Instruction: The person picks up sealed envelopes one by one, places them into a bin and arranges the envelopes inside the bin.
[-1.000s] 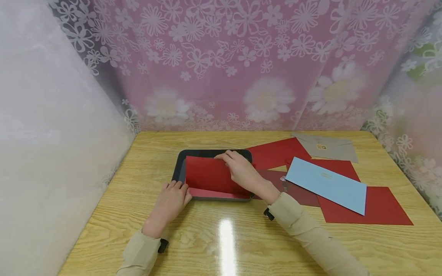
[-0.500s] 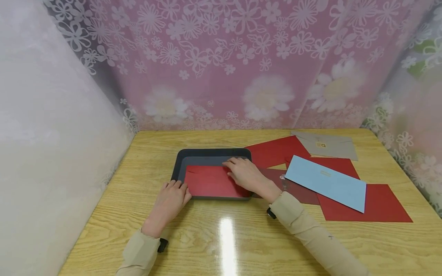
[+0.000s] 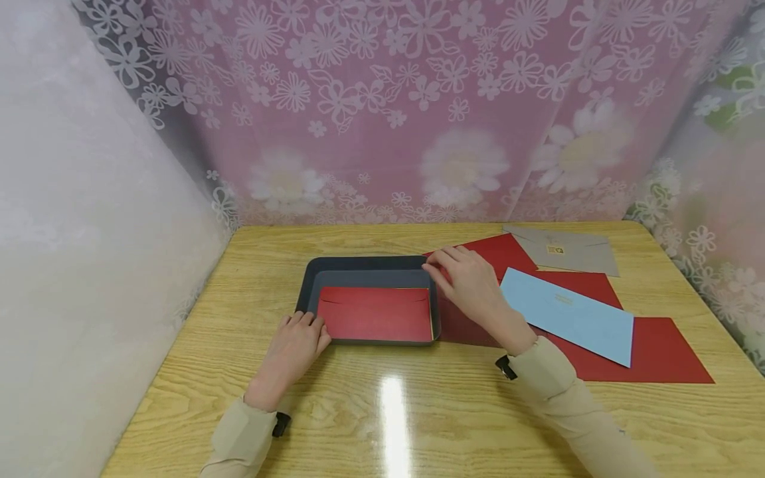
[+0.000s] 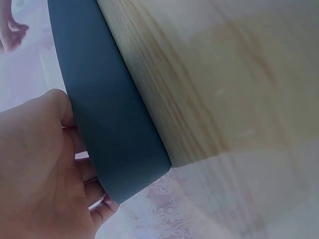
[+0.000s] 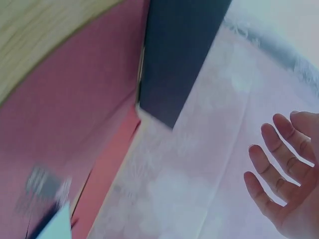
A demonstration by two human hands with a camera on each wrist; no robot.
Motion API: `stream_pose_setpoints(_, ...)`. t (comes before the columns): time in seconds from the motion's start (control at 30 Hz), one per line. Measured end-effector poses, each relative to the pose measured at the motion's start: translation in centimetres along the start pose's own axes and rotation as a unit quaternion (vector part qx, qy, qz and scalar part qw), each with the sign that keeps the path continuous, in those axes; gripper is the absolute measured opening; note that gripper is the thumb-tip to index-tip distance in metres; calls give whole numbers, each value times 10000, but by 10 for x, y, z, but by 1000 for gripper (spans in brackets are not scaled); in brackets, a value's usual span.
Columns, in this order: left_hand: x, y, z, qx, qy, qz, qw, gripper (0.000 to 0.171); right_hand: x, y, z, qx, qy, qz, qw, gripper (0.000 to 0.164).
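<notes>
A dark grey tray (image 3: 370,263) sits on the table, with a red envelope (image 3: 373,315) lying flat in its front part, flap side up. At the front left corner my left hand (image 3: 293,355) holds the tray; in the left wrist view its fingers (image 4: 82,169) curl over the rim of the dark wall. My right hand (image 3: 472,285) hovers by the tray's right rim, over the spread envelopes. It holds nothing, and the right wrist view shows its fingers (image 5: 271,162) loosely bent and apart from the tray wall (image 5: 174,59).
To the right lie several overlapping envelopes: a light blue envelope (image 3: 568,317) on top, red envelopes (image 3: 669,352) around it, a dark red envelope (image 3: 466,325) partly under my right arm, and a grey envelope (image 3: 574,251) at the back. A flowered curtain (image 3: 382,133) hangs behind the wooden table (image 3: 335,425).
The red envelope has gone from raised and tilted under my right hand to flat in the tray. My right hand has let go and moved right; my left hand stays put.
</notes>
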State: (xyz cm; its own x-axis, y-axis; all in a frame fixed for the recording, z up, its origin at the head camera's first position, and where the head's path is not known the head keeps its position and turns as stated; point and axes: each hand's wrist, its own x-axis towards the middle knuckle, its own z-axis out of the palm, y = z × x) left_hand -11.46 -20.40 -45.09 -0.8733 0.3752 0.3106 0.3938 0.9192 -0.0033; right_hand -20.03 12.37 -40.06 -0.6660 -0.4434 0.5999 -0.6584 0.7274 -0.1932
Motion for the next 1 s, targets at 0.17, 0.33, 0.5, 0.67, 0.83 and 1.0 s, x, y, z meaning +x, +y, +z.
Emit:
stream_pose_setpoints(0.17,-1,0,0,-51,-9,-14,10000,36,-14,23,-18,-174,182,419,9988,13)
stream_pose_setpoints(0.33,-1,1,0,-67,-107,-43,9999,36,-35,52,-33,-409,266,661,9966,12)
stream_pose_setpoints(0.5,-1,0,0,-21,-38,5,10000,37,-58,83,-50,-625,39,1088,9921,14)
stream_pose_setpoints(0.67,-1,0,-2,20,94,66,9999,36,-80,112,-62,-748,-592,1684,9811,17)
stream_pose_setpoints(0.83,-1,2,-6,18,103,91,9999,36,-101,136,-72,-734,-1383,2038,9664,32)
stream_pose_setpoints(1.0,0,3,-7,47,151,105,9998,37,-115,153,-80,-617,-2378,2413,9388,51)
